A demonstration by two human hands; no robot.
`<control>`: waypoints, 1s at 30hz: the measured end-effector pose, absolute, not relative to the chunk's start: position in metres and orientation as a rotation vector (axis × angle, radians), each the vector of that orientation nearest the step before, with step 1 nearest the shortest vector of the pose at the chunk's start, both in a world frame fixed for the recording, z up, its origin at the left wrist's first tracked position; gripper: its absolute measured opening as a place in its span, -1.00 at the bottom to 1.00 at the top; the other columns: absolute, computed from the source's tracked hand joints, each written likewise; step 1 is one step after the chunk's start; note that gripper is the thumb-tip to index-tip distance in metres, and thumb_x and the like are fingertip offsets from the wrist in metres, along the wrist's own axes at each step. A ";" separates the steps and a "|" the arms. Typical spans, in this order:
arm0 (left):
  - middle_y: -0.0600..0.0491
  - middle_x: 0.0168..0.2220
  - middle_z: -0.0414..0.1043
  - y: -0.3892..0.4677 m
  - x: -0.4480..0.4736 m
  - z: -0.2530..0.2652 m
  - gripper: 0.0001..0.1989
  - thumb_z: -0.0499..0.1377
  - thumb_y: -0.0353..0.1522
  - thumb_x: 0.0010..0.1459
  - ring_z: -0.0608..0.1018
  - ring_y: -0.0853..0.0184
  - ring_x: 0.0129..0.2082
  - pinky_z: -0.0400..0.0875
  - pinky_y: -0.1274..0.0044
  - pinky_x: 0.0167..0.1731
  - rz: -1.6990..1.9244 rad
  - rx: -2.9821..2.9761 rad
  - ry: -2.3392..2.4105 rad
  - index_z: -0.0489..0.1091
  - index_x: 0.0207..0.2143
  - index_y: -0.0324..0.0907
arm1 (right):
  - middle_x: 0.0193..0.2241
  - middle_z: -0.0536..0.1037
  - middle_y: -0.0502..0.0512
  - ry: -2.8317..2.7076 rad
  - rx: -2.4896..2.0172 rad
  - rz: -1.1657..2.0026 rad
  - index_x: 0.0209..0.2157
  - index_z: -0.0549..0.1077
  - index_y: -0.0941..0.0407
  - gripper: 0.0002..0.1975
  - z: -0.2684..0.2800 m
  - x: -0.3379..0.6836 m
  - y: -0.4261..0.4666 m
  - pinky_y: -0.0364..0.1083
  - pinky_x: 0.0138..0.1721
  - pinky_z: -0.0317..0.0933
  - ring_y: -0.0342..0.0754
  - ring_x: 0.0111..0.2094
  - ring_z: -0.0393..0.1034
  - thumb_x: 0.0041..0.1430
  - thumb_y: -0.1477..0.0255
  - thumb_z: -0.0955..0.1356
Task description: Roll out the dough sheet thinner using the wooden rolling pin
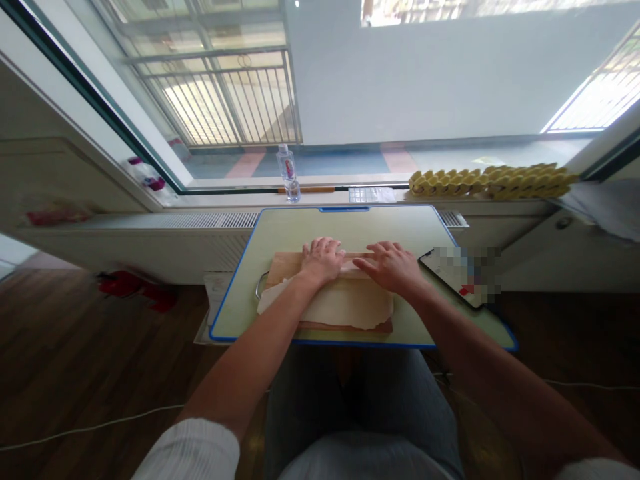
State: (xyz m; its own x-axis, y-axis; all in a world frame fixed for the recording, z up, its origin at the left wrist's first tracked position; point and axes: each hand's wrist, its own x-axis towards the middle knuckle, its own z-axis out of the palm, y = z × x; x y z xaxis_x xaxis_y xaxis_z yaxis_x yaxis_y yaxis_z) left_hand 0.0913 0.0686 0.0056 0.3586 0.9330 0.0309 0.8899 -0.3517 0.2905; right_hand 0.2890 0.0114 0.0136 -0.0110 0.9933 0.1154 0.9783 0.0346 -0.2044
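Your left hand (323, 259) and right hand (393, 267) lie open across the dough sheet's (350, 305) 12 o'clock side, probably sharing pressure evenly

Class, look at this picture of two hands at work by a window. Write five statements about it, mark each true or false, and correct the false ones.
1. The wooden board lies on the table. True.
2. The bottle straight beyond the table lies on its side. False: it stands upright on the windowsill.
3. The left hand is holding the bottle. False: it is palm down over the board.
4. The phone lies to the right of the board. True.
5. The table has a red rim. False: its rim is blue.
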 end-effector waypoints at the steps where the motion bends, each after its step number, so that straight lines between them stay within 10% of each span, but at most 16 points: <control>1: -0.06 0.42 0.29 0.067 0.089 0.004 -0.52 -0.06 -0.13 0.47 0.25 0.08 0.42 0.07 0.06 0.42 0.289 2.397 1.641 0.37 0.30 -0.02 | 0.23 0.52 0.22 -2.105 -2.000 0.102 0.22 0.52 0.01 -0.32 0.013 0.295 0.008 0.18 0.20 0.20 0.24 0.22 0.35 0.35 -0.16 0.28; 7: -0.04 0.38 0.34 0.066 0.078 0.006 -0.54 -0.01 -0.15 0.44 0.30 0.11 0.38 0.14 0.16 0.41 0.343 2.405 1.626 0.39 0.28 -0.03 | 0.21 0.57 0.03 -2.333 -1.598 0.105 -0.10 0.68 -0.10 -0.77 0.008 0.320 -0.010 0.17 0.31 0.08 0.18 0.30 0.27 0.30 0.15 0.45; 17: -0.03 0.28 0.46 0.080 0.091 0.004 -0.64 0.03 -0.19 0.43 0.42 0.13 0.27 0.24 0.22 0.34 0.359 2.328 1.736 0.48 0.13 -0.03 | 0.16 0.57 0.08 -2.320 -1.638 0.226 -0.20 0.66 -0.04 -0.79 0.017 0.307 0.007 0.11 0.25 0.22 0.14 0.20 0.37 0.19 0.16 0.50; 24: -0.05 0.32 0.41 0.085 0.093 0.003 -0.59 -0.03 -0.18 0.45 0.41 0.08 0.28 0.25 0.13 0.33 0.285 2.387 1.742 0.44 0.20 -0.02 | 0.46 0.22 0.19 -2.216 -2.036 0.216 0.40 0.33 -0.01 -0.38 0.013 0.288 0.027 0.33 0.35 0.07 0.28 0.43 0.09 0.50 0.01 0.11; 30: -0.08 0.44 0.26 0.058 0.090 0.002 -0.48 -0.08 -0.16 0.46 0.30 0.02 0.39 0.08 -0.04 0.40 0.246 2.450 1.677 0.32 0.37 -0.01 | 0.50 0.15 0.15 -2.214 -2.149 0.149 0.48 0.20 0.02 -0.35 0.005 0.275 0.002 0.38 0.37 0.00 0.31 0.47 0.01 0.50 0.09 0.07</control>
